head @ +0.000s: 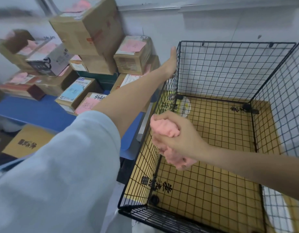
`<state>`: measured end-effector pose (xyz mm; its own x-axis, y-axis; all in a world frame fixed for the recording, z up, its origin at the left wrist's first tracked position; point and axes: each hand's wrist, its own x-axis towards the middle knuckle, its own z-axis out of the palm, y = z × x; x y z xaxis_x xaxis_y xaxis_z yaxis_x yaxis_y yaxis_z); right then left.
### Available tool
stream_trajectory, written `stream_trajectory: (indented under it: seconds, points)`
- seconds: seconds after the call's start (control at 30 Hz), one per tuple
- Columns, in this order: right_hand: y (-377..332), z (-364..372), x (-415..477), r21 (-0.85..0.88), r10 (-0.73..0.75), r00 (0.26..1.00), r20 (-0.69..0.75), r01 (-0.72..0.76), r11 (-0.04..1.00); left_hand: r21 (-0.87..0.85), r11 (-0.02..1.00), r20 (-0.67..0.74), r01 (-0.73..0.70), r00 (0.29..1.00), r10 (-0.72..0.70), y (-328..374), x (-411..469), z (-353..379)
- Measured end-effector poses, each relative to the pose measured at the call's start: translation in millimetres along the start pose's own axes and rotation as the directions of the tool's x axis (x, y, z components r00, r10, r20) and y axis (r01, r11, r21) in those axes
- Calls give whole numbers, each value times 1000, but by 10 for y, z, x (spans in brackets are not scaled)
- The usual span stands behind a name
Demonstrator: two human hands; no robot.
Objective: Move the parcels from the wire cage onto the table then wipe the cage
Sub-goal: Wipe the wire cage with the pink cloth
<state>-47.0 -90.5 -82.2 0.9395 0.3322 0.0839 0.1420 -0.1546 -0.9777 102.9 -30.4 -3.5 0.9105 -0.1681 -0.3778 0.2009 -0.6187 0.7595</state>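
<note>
**Cage emptied, wipe in hand**

The wire cage (236, 42) stands beside the blue table (36, 110), where the parcels (88, 31) are stacked. The right hand (180, 137) clenches a pink cloth (163, 130) at the cage's left wall. The left hand (171, 63) clasps its far corner. Hard scrubbing could flex the light panel or shove the cage.

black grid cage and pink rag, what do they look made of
Black grid cage: thin metal wire, probably with a matt black coating; open square mesh you see through. Pink rag: soft fuzzy fabric, perhaps microfibre; it bunches and droops in the right hand.
</note>
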Motion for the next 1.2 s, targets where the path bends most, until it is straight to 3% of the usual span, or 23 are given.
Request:
stream_trajectory:
  seconds: [0.07, 0.2, 0.33, 0.43, 0.63, 0.77, 1.0, 1.2]
  points:
    - [-67, 84, -160, 52, 38, 992, 119, -45, 998, 15, 1000, -3, 1, 1000, -1, -4, -2, -12]
    - [-148, 301, -465, -112, -144, 956, 256, 177, 978, 53, 998, -16, -15, 1000, 16, -22, -5, -16]
    - [-185, 444, -647, -185, -228, 858, 459, 344, 921, 65, 997, -33, -31, 999, 33, -41, 23, -1]
    - [-205, 416, -615, -170, -217, 845, 490, 336, 926, 69, 997, -34, -30, 999, 32, -50, 50, 4]
    - [-201, -32, -398, -91, -26, 953, 301, 56, 994, 107, 994, -17, -38, 999, 40, -9, 113, -29]
    - [-80, -446, 3, -129, 80, 997, 15, -77, 989, 101, 995, -59, -13, 998, 19, 14, 228, -26]
    - [479, -1073, 1046, -223, 144, 906, -399, -248, 943, 85, 996, -121, 1, 993, 9, 9, 505, 54]
    - [603, -1313, 1755, -193, 156, 840, -520, -293, 936, 176, 983, -162, 45, 987, -16, -42, 657, 61]
